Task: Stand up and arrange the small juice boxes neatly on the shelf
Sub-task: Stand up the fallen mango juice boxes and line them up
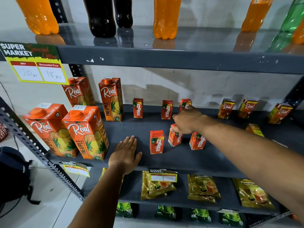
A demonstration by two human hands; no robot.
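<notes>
On the middle shelf (164,160), a tilted juice box (175,136) is pinched at its top by the right hand (189,120), fingers closed. Left hand (126,153) is laid flat, open. Upright neighbours stand just beside; they could be toppled by a careless swing.

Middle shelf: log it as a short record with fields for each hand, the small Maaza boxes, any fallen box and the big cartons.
left hand: flat, palm down on the middle shelf near its front edge, holding nothing
right hand: reaching in, fingers closed on the tilted Maaza box in the front row
Maaza boxes: three at the back, three in front; the front left Maaza box stands upright
fallen box: one small yellow box lies flat at right
Real pineapple cartons: four, upright at left
</notes>
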